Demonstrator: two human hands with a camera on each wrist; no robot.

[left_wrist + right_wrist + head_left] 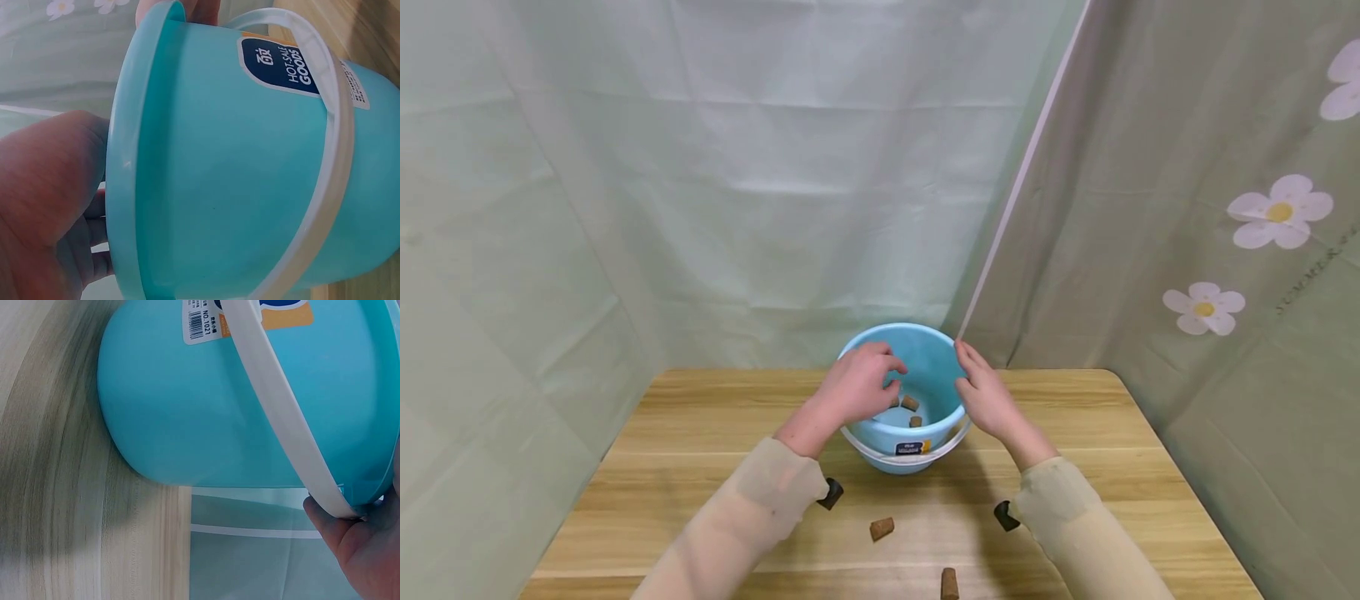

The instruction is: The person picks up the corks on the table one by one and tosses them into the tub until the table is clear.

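Note:
A light blue bucket (871, 435) with a white handle (880, 457) stands on the table. Over its left side hovers my left hand (859, 385), fingers loosely bent and thumb apart from them; nothing shows between them. My right hand (988, 402) holds the right rim, thumb on the inner side. In the right wrist view, that hand (369, 550) grips by the handle's joint. Inside, small brown corks (910, 403) lie on the bottom. The left wrist view has the bucket's outer wall (237, 162) in front of the left hand (50, 181), whose fingertips are hidden behind the rim.
One cork (882, 528) lies on the wooden table (715, 417) in front of the bucket, and another cork (950, 583) nearer the bottom of the view. Behind the table hangs a pale curtain (820, 208), with a flowered curtain (1120, 208) on the right.

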